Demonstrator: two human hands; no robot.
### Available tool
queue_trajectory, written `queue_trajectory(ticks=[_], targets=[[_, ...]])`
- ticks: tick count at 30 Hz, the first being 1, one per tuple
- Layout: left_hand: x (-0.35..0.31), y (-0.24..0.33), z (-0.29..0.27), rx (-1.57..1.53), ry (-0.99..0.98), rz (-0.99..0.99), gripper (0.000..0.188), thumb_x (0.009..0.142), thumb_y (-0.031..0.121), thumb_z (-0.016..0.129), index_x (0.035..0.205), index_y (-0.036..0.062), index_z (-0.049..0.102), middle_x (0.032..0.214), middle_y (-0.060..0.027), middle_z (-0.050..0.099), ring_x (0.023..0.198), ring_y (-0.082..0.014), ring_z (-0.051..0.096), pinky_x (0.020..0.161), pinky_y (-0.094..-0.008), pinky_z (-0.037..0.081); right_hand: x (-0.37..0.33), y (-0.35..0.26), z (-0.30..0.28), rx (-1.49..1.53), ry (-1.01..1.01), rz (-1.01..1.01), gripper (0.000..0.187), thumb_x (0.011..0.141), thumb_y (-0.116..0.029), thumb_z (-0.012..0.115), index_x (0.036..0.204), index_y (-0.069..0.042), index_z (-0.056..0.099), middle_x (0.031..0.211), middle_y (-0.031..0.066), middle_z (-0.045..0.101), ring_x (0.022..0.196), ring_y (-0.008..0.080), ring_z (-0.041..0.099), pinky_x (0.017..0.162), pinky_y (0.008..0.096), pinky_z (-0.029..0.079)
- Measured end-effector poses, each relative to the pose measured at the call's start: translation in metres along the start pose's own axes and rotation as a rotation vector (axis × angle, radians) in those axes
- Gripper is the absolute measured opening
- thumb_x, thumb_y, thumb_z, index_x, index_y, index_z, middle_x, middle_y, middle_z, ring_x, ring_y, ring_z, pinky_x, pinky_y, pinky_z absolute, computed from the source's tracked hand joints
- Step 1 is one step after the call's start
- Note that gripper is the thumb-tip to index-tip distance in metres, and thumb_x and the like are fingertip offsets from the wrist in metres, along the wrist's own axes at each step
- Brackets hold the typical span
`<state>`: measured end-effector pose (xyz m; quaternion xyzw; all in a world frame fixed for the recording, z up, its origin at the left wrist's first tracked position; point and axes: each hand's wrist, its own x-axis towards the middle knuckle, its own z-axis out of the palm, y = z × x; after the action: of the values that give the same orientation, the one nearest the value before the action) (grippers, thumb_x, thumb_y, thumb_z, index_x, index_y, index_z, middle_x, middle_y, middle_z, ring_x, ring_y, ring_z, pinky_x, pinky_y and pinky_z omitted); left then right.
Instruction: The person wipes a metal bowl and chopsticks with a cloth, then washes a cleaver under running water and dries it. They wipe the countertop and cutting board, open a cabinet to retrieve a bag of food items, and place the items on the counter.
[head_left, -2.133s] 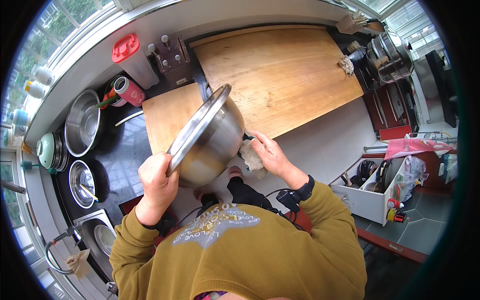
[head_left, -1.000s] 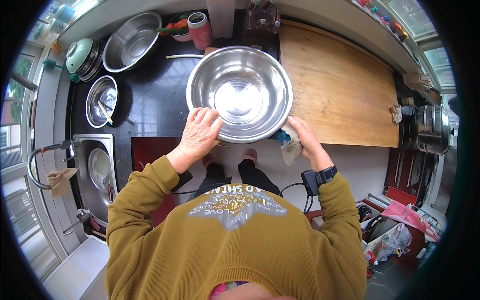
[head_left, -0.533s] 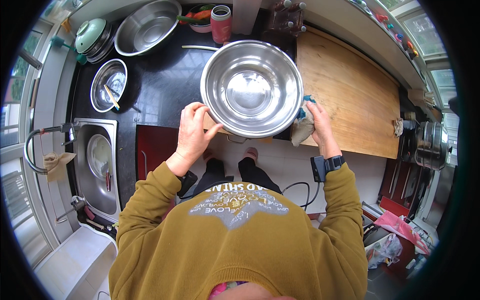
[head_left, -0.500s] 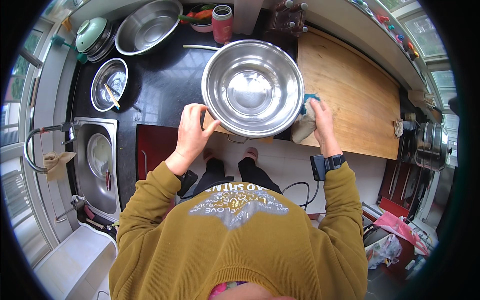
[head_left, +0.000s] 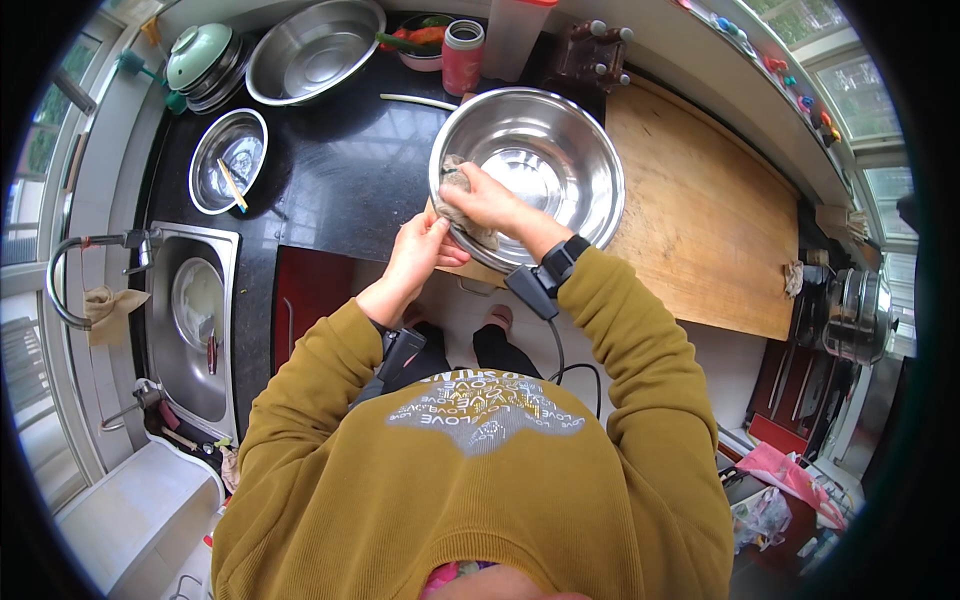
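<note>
Head view — right hand (head_left: 492, 200) grips cloth (head_left: 472, 228), partly hidden; left hand (head_left: 410, 256) at bowl (head_left: 592, 165) — grip unclear.

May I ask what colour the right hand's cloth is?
The cloth is mostly greyish beige, in the head view.

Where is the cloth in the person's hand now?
Left of centre in the head view, the cloth is under the right hand, at the left rim of the large bowl.
</note>
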<state>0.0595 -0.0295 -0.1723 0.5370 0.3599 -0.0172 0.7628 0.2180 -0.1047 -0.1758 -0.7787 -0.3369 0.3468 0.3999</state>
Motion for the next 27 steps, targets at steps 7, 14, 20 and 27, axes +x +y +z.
queue_trajectory(ticks=[7, 14, 20, 27], targets=[[0.015, -0.009, 0.006, -0.104, 0.034, 0.019, 0.029, 0.106, 0.024, 0.047, 0.118, -0.0006, 0.056, 0.101, -0.0120, 0.068, 0.088, -0.0192, 0.070, 0.076, -0.0316, 0.060, -0.049, 0.004, -0.016, -0.155, -0.111, -0.354, 0.048, 0.084, -0.019, 0.068, 0.127, -0.002, 0.052, 0.121, 0.0236, 0.055, 0.114, 0.0427, 0.055, 0.099, 0.0442, 0.046], [0.020, -0.004, 0.014, -0.137, 0.072, 0.016, 0.023, 0.104, 0.024, 0.052, 0.098, 0.0016, 0.054, 0.090, -0.0107, 0.066, 0.078, -0.0175, 0.072, 0.073, -0.0299, 0.061, -0.118, -0.024, -0.063, -0.733, -0.201, -0.586, 0.055, 0.070, -0.006, 0.077, 0.120, -0.012, 0.056, 0.123, 0.0083, 0.055, 0.108, 0.0328, 0.056, 0.089, 0.0446, 0.049], [0.011, -0.001, 0.013, -0.177, 0.027, 0.050, 0.024, 0.105, 0.024, 0.051, 0.098, 0.0008, 0.054, 0.097, -0.0135, 0.068, 0.086, -0.0205, 0.073, 0.080, -0.0319, 0.060, -0.147, -0.012, -0.093, -0.994, -0.070, -0.544, 0.057, 0.061, -0.005, 0.079, 0.114, -0.014, 0.060, 0.119, 0.0042, 0.057, 0.107, 0.0273, 0.055, 0.086, 0.0403, 0.046], [-0.005, -0.003, 0.000, -0.140, 0.119, 0.180, 0.025, 0.105, 0.028, 0.050, 0.108, 0.0041, 0.058, 0.108, -0.0092, 0.067, 0.102, -0.0178, 0.067, 0.091, -0.0315, 0.051, -0.161, -0.047, -0.111, -0.491, 0.048, -0.440, 0.044, 0.074, 0.004, 0.071, 0.116, -0.005, 0.061, 0.120, 0.0122, 0.060, 0.111, 0.0334, 0.057, 0.095, 0.0399, 0.048]])
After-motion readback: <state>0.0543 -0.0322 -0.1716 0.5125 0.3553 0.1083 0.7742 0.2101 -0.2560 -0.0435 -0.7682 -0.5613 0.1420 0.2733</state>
